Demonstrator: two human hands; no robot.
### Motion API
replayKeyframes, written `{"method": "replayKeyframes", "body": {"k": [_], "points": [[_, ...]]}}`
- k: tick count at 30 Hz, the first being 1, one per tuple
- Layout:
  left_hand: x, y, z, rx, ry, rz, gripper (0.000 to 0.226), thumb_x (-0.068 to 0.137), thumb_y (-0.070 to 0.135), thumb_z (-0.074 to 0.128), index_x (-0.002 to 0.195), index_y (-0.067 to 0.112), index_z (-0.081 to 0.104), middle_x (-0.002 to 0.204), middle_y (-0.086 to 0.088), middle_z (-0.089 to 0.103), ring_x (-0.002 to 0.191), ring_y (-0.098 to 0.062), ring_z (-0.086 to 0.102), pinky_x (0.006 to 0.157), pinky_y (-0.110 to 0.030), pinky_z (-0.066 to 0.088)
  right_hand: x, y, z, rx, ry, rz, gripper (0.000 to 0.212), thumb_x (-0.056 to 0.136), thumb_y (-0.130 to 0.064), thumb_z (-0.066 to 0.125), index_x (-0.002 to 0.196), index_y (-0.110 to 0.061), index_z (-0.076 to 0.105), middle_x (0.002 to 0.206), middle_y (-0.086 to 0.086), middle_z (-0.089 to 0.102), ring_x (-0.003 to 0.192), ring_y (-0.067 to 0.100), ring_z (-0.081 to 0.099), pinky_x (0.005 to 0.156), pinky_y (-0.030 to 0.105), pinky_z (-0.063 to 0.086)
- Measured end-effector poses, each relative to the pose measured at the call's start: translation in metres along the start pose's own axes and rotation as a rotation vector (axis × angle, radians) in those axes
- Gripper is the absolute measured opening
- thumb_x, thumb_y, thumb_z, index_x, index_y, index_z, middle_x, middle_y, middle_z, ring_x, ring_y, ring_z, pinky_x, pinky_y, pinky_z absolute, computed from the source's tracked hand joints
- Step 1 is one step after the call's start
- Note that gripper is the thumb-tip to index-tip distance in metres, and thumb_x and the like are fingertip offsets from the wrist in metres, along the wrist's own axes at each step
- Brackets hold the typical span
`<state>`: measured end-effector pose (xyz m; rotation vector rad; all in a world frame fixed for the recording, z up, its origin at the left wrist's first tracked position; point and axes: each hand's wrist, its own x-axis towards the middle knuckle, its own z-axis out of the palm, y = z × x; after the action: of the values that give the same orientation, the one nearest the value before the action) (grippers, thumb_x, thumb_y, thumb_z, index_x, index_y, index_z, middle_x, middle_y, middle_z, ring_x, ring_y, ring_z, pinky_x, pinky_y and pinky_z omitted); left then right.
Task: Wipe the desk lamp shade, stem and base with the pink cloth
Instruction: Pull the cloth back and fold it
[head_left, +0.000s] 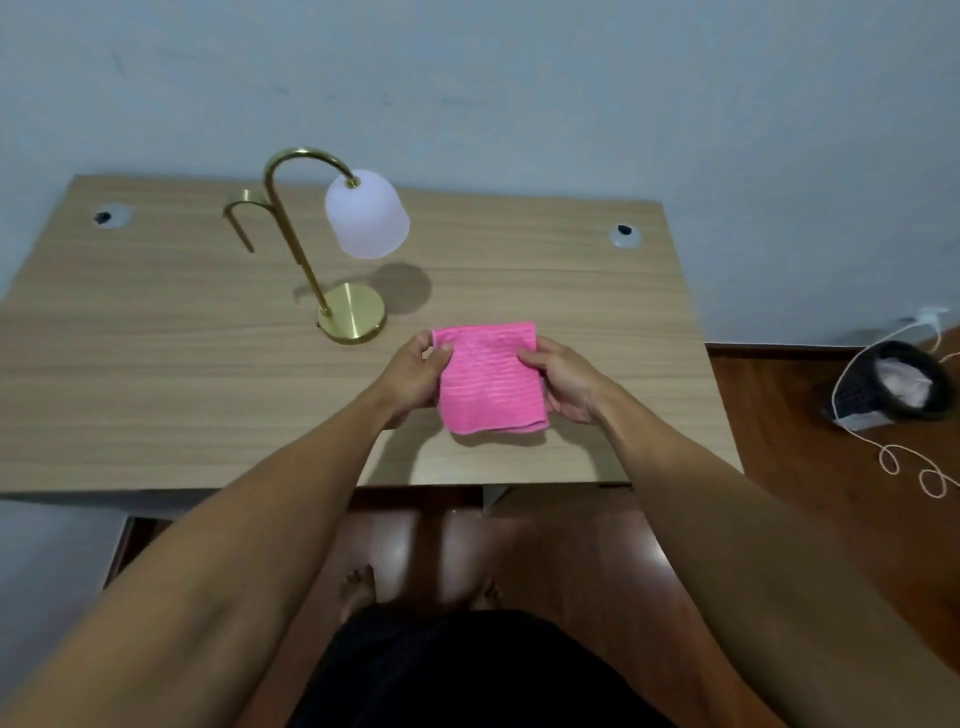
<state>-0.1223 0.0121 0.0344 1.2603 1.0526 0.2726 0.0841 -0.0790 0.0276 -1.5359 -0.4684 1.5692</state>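
A folded pink cloth (488, 376) is held just above the wooden desk (156, 364), near its front edge. My left hand (413, 376) pinches the cloth's left edge and my right hand (563, 382) grips its right edge. The desk lamp stands behind the cloth, to the left. Its frosted white shade (366, 214) hangs from a curved brass stem (291, 218). The stem rises from a round brass base (353, 314), which sits a short way from the cloth's top left corner. Neither hand touches the lamp.
Two cable grommets (110, 217) (624, 236) sit in the desk's back corners. A blue-grey wall stands right behind the desk. On the wooden floor at the right are a dark bin (898, 384) and a coiled white cord (904, 462). My bare feet (358, 590) show below the desk edge.
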Motion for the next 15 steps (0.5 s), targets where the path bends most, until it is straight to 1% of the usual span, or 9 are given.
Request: {"method": "replayKeyframes", "body": {"k": [2,5,7,8,9,11,12,13,15], "points": [[-0.002,-0.002,0.023,0.020,0.028,0.021,0.025,0.106,0.031,0.038,0.124,0.017,0.048,0.106,-0.010,0.068,0.087,-0.027,0.070,0.076,-0.050,0.060,-0.002,0.012,-0.014,-0.013,0.043,-0.012,0.028,0.108,-0.014,0.044,0.133,-0.015,0.058,0.124,0.018,0.070,0.115,0.037,0.069,0.099,0.055,0.055],[0.002,-0.007,0.050,0.028,0.054,-0.006,0.029,0.105,0.038,0.039,0.124,0.017,0.044,0.109,-0.008,0.067,0.087,-0.024,0.071,0.067,-0.043,0.062,-0.005,0.028,-0.031,-0.003,0.105,-0.031,0.027,0.109,-0.014,0.044,0.132,-0.014,0.059,0.116,0.012,0.073,0.101,0.025,0.075,0.083,0.042,0.063],[0.009,-0.013,0.060,0.025,0.021,-0.080,0.038,0.100,0.042,0.051,0.124,0.012,0.048,0.108,-0.010,0.070,0.090,-0.028,0.073,0.070,-0.045,0.062,-0.006,0.037,-0.044,0.005,0.138,-0.037,0.025,0.109,-0.017,0.045,0.129,-0.017,0.059,0.113,0.009,0.075,0.098,0.022,0.076,0.079,0.039,0.063],[0.013,-0.016,0.064,0.017,0.003,-0.108,0.039,0.097,0.038,0.058,0.121,0.007,0.053,0.108,-0.013,0.072,0.091,-0.029,0.074,0.074,-0.049,0.062,-0.006,0.040,-0.050,0.002,0.150,-0.039,0.023,0.109,-0.018,0.045,0.127,-0.019,0.060,0.113,0.009,0.075,0.098,0.022,0.076,0.080,0.040,0.063],[0.017,-0.019,0.069,0.009,-0.012,-0.120,0.033,0.096,0.030,0.063,0.115,0.005,0.058,0.108,-0.016,0.073,0.093,-0.031,0.074,0.078,-0.052,0.061,-0.004,0.044,-0.056,0.003,0.162,-0.040,0.022,0.109,-0.019,0.044,0.125,-0.020,0.060,0.114,0.009,0.075,0.099,0.023,0.076,0.081,0.041,0.062],[0.025,-0.024,0.079,0.007,-0.008,-0.123,0.010,0.097,0.016,0.060,0.101,0.007,0.063,0.106,-0.021,0.072,0.093,-0.035,0.071,0.083,-0.055,0.059,0.000,0.049,-0.068,0.005,0.191,-0.048,0.022,0.109,-0.018,0.044,0.124,-0.019,0.060,0.116,0.010,0.073,0.100,0.023,0.075,0.082,0.041,0.062],[0.030,-0.027,0.083,0.014,0.008,-0.117,0.005,0.098,0.012,0.057,0.095,0.010,0.061,0.101,-0.022,0.070,0.090,-0.036,0.069,0.079,-0.053,0.058,0.003,0.052,-0.074,-0.006,0.210,-0.054,0.021,0.109,-0.017,0.044,0.123,-0.018,0.060,0.116,0.010,0.073,0.099,0.023,0.074,0.082,0.041,0.063],[0.034,-0.030,0.088,0.024,0.021,-0.105,0.007,0.099,0.011,0.056,0.092,0.013,0.058,0.094,-0.020,0.067,0.084,-0.034,0.065,0.071,-0.049,0.058,0.007,0.054,-0.080,-0.023,0.229,-0.065,0.020,0.109,-0.016,0.044,0.121,-0.018,0.060,0.116,0.010,0.072,0.099,0.023,0.074,0.082,0.040,0.063],[0.044,-0.036,0.098,0.043,0.036,-0.084,0.013,0.099,0.010,0.054,0.089,0.016,0.049,0.082,-0.015,0.055,0.075,-0.028,0.055,0.058,-0.035,0.049,0.015,0.060,-0.090,-0.075,0.264,-0.112,0.019,0.108,-0.010,0.046,0.121,-0.014,0.059,0.115,0.009,0.070,0.103,0.026,0.071,0.087,0.042,0.061]]}}
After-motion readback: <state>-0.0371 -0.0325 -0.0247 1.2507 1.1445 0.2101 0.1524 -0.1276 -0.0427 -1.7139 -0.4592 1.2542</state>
